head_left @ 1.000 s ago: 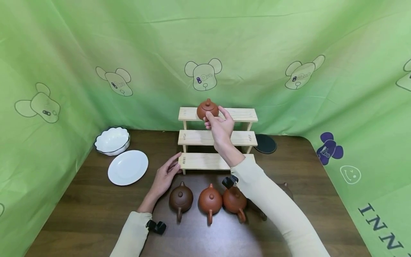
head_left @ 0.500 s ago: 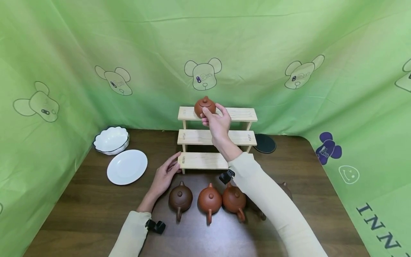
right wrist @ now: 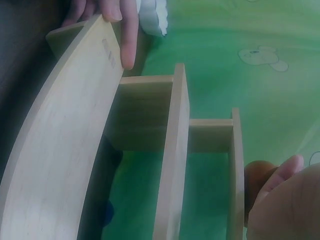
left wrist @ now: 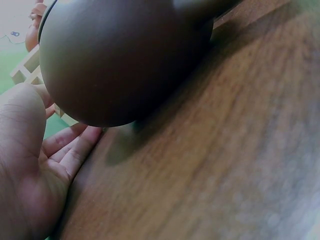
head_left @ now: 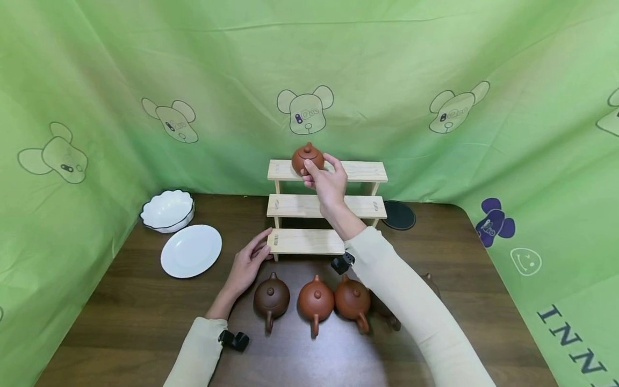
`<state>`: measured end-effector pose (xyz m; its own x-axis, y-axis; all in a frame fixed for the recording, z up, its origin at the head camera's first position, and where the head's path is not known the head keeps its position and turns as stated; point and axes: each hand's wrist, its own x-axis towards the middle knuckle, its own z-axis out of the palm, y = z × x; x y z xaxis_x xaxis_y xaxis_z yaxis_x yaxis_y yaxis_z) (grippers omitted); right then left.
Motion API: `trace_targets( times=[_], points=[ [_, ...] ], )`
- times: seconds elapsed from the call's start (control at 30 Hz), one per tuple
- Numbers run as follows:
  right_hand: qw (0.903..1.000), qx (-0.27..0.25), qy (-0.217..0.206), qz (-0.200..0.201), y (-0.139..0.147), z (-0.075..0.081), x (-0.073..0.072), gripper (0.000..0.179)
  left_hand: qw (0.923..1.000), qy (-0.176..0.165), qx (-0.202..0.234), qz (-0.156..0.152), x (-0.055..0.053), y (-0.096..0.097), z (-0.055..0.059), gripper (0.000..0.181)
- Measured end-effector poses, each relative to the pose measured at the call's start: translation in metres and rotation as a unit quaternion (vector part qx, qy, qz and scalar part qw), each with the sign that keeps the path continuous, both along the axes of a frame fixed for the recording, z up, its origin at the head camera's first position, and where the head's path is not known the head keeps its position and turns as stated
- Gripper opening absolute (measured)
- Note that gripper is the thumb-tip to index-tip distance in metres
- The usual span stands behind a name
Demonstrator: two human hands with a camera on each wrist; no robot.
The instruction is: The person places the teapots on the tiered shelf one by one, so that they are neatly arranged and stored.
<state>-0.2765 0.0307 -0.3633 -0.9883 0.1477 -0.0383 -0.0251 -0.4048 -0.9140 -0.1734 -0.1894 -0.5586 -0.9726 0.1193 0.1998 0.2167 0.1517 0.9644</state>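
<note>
My right hand [head_left: 331, 188] grips a small reddish-brown teapot [head_left: 308, 155], thumb on its near side. The teapot is upright at the left half of the top step of a three-step wooden display rack [head_left: 309, 242]. In the right wrist view, that teapot [right wrist: 257, 177] shows beyond the top board, largely covered by the hand. My left hand [head_left: 245, 267] rests its extended fingers against the left end of the lowest step. Close by it stands a dark brown teapot [head_left: 272, 298], which fills much of the left wrist view.
Two reddish teapots, one orange-red [head_left: 316, 302] and one browner [head_left: 352, 299], stand before the rack. Darker teapot [head_left: 385, 312] parts show around the right sleeve. A scalloped white bowl [head_left: 167, 210] and white plate [head_left: 191, 251] lie left, a black disc [head_left: 400, 215] right.
The right hand has carried the small teapot slightly left and back over the top step, then almost stopped. The left hand stays at the lowest step's end.
</note>
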Motion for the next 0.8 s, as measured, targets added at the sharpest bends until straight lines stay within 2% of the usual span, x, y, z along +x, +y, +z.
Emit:
trace_targets(
  times=[0.03, 0.1, 0.23, 0.27, 0.5, 0.67, 0.8],
  points=[
    [1.0000, -0.001, 0.000, 0.002, 0.000, 0.000, 0.000, 0.062, 1.0000, 0.007, 0.004, -0.005, -0.003, -0.002, -0.007, 0.047],
    [1.0000, 0.000, -0.003, 0.005, 0.001, 0.001, 0.000, 0.062, 0.9996, 0.023, 0.011, -0.010, -0.004, -0.003, -0.011, 0.047],
    [0.9999, 0.003, -0.010, 0.010, 0.003, 0.003, 0.000, 0.062, 0.9982, 0.059, 0.012, -0.010, 0.002, 0.002, 0.000, 0.047],
    [0.9999, 0.003, -0.011, 0.010, 0.003, 0.003, 0.000, 0.062, 0.9982, 0.058, 0.012, -0.007, 0.004, 0.003, 0.004, 0.047],
    [0.9998, 0.005, -0.011, 0.013, 0.004, 0.005, 0.001, 0.062, 0.9968, 0.075, 0.025, -0.012, 0.000, 0.001, -0.003, 0.047],
    [0.9998, 0.007, -0.009, 0.016, 0.005, 0.006, 0.003, 0.062, 0.9978, 0.060, 0.027, -0.006, -0.005, -0.002, -0.012, 0.046],
    [0.9997, 0.014, -0.013, 0.017, 0.005, 0.006, 0.003, 0.061, 0.9975, 0.067, 0.020, -0.007, -0.003, 0.000, -0.007, 0.047]
  ],
)
